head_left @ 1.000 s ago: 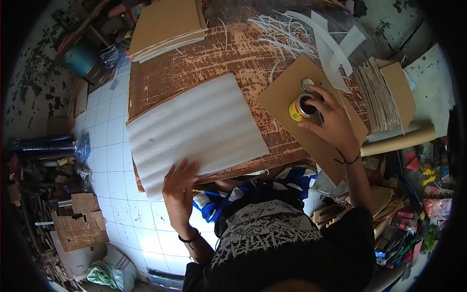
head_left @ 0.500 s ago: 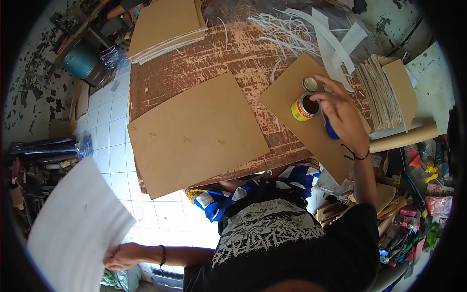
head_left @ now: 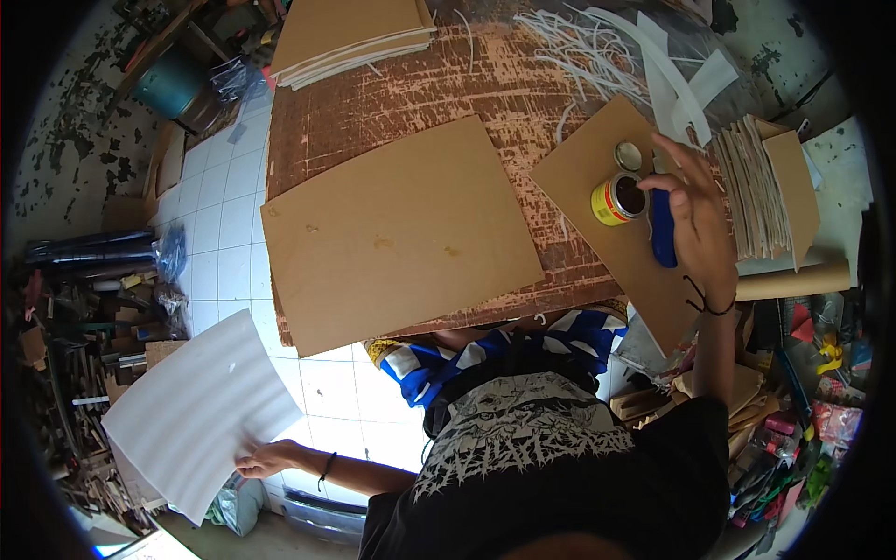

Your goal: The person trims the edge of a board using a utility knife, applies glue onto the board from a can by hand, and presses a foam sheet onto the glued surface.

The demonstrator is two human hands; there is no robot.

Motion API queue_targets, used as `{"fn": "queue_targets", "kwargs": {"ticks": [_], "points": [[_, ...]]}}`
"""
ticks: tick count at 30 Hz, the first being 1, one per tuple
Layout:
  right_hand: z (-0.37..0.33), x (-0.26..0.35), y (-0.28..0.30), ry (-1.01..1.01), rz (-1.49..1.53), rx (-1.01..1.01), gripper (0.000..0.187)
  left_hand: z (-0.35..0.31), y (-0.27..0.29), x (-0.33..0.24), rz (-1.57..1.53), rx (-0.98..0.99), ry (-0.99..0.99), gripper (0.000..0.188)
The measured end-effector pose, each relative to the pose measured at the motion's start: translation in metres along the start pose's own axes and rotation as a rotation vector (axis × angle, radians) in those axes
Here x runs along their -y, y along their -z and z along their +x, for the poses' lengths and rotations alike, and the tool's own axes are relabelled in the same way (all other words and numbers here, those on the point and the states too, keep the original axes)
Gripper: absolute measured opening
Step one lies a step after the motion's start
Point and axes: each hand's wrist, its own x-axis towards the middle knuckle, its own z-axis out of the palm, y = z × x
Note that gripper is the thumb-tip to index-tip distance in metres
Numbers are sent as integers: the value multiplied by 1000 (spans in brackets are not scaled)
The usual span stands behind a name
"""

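Note:
My left hand (head_left: 266, 460) pinches the edge of a large white sheet (head_left: 201, 411), which hangs off the left side of the table above the floor. On the right, my right hand (head_left: 702, 219) hovers over a tilted brown board (head_left: 597, 168), fingers spread and nothing visible in them. Its fingertips are beside the rim of an uncovered yellow and red can (head_left: 611, 207) with dark contents. A round metal lid (head_left: 628, 155) lies behind the can. Partly under the hand is a blue, handle-like object (head_left: 664, 229). A larger brown board (head_left: 401, 233) with a few stains lies in front of me.
Stacked boards (head_left: 359, 47) stand at the table's far left. White strips (head_left: 597, 56) are heaped at the far right, near a bundle of boards (head_left: 751, 191) and a brown roll (head_left: 793, 280). Clutter (head_left: 789, 439) fills the right side; scraps (head_left: 79, 401) crowd the left wall.
The view has shifted slightly. The white sheet has swung lower and closer to me in my left hand. My right hand has moved a little rightward from the can, uncovering more of the blue object.

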Motion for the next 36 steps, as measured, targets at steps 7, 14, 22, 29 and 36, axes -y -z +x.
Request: {"fn": "queue_targets", "kwargs": {"ticks": [7,14,22,29,36], "points": [[19,13,39,-61,28,-233,76,-22,7,45,16,56,63,27],[54,17,81,84,-91,-434,79,-23,-2,53,126,134,149,34],[86,31,112,142,-20,-492,75,-22,9,58,170,151,162,41],[77,84,38,279,384,-80,71,-32,17,79,493,338,-84,40],[55,96,-66,245,530,423,40,-85,13,100,510,746,-47,20]]}}
